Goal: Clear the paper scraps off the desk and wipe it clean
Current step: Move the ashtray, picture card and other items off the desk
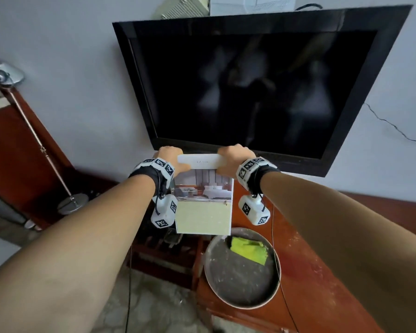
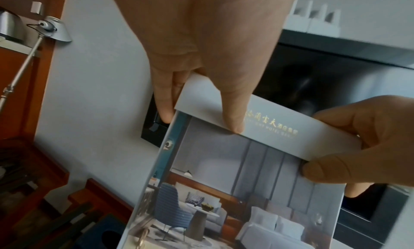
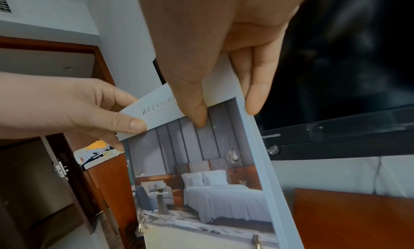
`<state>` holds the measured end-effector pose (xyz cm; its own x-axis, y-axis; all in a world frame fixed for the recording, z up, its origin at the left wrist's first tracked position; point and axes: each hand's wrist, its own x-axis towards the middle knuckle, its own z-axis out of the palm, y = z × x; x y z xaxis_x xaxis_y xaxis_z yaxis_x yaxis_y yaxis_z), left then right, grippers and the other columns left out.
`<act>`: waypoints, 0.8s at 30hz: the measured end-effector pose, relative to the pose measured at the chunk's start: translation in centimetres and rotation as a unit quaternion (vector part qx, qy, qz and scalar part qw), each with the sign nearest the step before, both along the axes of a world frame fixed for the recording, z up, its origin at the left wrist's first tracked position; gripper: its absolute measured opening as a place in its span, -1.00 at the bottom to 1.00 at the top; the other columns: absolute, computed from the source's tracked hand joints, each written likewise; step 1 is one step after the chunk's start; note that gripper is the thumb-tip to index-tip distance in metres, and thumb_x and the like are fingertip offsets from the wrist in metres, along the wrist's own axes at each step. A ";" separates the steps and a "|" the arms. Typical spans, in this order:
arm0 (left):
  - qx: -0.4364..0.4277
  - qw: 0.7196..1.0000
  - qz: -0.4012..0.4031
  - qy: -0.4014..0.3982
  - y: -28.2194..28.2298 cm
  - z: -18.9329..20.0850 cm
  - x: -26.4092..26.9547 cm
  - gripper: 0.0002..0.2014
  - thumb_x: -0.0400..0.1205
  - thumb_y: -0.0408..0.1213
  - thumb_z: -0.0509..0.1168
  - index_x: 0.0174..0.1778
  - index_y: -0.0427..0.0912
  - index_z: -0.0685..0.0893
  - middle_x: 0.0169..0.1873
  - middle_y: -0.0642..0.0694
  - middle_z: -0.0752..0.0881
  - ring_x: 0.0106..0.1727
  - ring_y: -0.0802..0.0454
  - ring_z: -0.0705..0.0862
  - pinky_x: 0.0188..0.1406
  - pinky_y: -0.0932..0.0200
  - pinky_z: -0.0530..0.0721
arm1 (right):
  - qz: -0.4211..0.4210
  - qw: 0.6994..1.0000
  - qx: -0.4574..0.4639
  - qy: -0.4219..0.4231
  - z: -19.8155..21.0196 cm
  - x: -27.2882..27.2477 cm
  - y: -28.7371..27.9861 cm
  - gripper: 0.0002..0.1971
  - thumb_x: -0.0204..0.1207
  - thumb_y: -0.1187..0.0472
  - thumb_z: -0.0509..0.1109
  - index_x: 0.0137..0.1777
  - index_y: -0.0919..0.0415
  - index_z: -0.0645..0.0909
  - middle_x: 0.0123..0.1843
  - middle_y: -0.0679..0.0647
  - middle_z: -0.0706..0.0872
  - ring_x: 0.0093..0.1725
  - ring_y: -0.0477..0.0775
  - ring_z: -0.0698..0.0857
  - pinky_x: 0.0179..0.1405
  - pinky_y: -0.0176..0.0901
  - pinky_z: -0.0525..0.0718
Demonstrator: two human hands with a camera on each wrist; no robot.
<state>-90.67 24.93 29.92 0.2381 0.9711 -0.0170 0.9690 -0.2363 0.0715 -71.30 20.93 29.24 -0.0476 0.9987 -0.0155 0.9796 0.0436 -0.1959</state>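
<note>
I hold a ring-bound booklet [image 1: 204, 203] up in the air in front of the TV; it shows a hotel bedroom photo, with a white lettered strip along its top. My left hand [image 1: 172, 161] pinches the strip's left end, thumb in front [image 2: 233, 114] and fingers behind. My right hand [image 1: 232, 161] pinches the right end in the same way, thumb [image 3: 196, 109] on the front. The booklet [image 2: 235, 173] hangs down from both grips over the reddish wooden desk [image 1: 310, 272]. A green cloth [image 1: 250, 251] lies in a round metal tray [image 1: 226, 284] on the desk.
A black TV [image 1: 262, 87] is mounted on the wall just beyond my hands. A floor lamp [image 1: 41, 145] stands at the left. Left of the desk sits a low shelf [image 1: 163, 248] with dark items. A thin cable [image 1: 277, 272] runs across the desk past the tray.
</note>
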 end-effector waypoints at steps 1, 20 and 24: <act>-0.005 1.000 0.007 0.004 1.7 -0.4 -0.5 -0.74 0.58 -0.07 0.36 0.06 -0.16 0.72 -0.08 -0.16 0.70 -0.11 -0.12 0.59 -0.22 0.14 0.51 | 0.000 1.000 -0.011 0.004 -0.5 -0.5 2.0 -0.73 0.44 0.06 0.44 0.14 0.01 0.60 -0.02 0.03 0.70 -0.10 0.11 0.71 -0.08 -0.03 0.76; -0.124 0.987 0.037 -0.098 25.2 -10.9 -16.4 -0.76 0.43 -0.09 0.53 -0.24 -0.15 0.67 -0.31 -0.08 0.62 -0.18 -0.15 0.64 -0.24 0.20 0.49 | 0.006 0.993 -0.109 0.046 -11.5 -14.9 25.5 -0.67 0.45 -0.03 0.48 0.19 0.02 0.70 0.03 0.06 0.74 0.01 0.13 0.73 0.01 -0.04 0.75; -0.152 0.983 0.022 -0.102 31.4 -14.5 -21.0 -0.80 0.40 -0.13 0.53 -0.26 -0.14 0.68 -0.34 -0.07 0.64 -0.20 -0.14 0.66 -0.30 0.24 0.48 | -0.006 0.990 -0.131 0.041 -14.9 -19.7 30.4 -0.70 0.48 -0.02 0.43 0.16 0.06 0.72 0.01 0.06 0.75 0.00 0.12 0.71 -0.05 -0.09 0.72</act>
